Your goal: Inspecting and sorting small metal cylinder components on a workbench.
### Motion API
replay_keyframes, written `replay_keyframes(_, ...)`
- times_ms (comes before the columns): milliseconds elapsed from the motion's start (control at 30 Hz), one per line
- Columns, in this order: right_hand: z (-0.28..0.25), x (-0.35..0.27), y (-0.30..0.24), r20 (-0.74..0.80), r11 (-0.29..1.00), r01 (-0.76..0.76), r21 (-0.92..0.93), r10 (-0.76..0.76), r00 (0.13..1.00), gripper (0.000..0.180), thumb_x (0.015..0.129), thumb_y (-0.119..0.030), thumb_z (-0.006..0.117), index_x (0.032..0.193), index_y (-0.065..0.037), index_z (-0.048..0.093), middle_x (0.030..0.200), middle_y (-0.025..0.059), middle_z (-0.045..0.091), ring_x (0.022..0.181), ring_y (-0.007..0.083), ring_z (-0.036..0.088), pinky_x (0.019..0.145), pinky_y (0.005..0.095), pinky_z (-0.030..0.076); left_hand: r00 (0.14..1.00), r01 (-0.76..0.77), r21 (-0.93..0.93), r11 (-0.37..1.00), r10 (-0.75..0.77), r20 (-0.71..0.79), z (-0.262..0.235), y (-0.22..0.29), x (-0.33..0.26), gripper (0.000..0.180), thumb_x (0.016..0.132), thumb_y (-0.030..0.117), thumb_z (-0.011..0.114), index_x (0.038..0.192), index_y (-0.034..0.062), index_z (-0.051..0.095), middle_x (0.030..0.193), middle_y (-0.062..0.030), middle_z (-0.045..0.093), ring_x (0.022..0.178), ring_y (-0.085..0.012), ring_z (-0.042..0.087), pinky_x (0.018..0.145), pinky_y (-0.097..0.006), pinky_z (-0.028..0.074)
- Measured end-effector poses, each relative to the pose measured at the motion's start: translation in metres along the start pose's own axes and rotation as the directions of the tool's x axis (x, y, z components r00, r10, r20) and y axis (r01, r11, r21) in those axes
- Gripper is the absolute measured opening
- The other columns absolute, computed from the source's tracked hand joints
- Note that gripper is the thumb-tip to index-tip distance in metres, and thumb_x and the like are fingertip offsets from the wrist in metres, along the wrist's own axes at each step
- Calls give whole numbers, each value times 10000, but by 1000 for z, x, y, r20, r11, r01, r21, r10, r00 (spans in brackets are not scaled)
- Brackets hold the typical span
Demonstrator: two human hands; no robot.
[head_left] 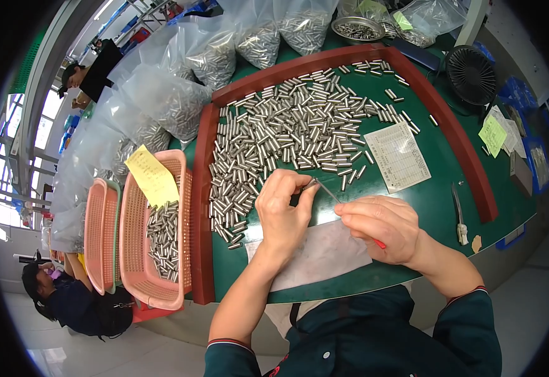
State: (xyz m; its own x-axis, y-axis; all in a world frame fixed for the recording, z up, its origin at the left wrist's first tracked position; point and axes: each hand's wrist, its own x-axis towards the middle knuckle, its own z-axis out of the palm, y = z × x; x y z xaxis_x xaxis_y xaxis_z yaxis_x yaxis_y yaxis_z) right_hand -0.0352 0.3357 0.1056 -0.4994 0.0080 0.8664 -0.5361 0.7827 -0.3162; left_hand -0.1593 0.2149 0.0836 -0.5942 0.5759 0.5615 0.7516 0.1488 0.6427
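Left hand: the left hand [282, 204] has its thumb and fingertips pinched together on a small metal pin [312, 183], mostly hidden by the fingers.
Right hand: the right hand [384, 227] is closed around a slim tool [328, 192], its red end showing below the palm and its shaft slanting to the left fingertips.
Held pin: it is above the green worktop [437, 220], just beyond a pale cloth [321, 259]; whether the tool's tip touches it cannot be told.
Loose pins: a broad spread of metal pins [287, 125] lies inside the red rails [204, 207], some close to the left hand.
Slip risk: the tool's tip could skid off the pin into the left fingertips if pressed at a poor angle, since they sit so near it.
Drop risk: a loosened pinch could let the smooth pin fall and roll among its lookalikes.
Spill risk: the near side by the cloth shows no rail, so a knocked pin could roll off there.
Paper risk: a sleeve or hand could drag the printed sheet [398, 157] into the pins beside it.
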Motion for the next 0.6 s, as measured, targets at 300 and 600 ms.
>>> replay_keyframes(300, -12, -1, -8, -38, 997, 71, 37, -70, 997, 256, 676, -165, 720, 804, 5, 578, 805, 139, 611, 650, 242, 621, 552, 294, 528, 974, 222, -28, 975, -220, 46, -6, -3, 4, 115, 659, -23, 678, 696, -24, 570, 677, -56, 557, 575, -115, 518, 550, -230, 424)
replay_keyframes(600, -11, 2, 2, -88, 997, -61, 37, 64, 994, 220, 748, -91, 658, 900, -7, 523, 831, 151, 625, 715, 262, 639, 565, 294, 526, 959, 262, -151, 953, -241, 146, -2, -1, 2, 107, 666, -28, 671, 717, -28, 577, 707, -50, 541, 628, -114, 503, 595, -227, 418)
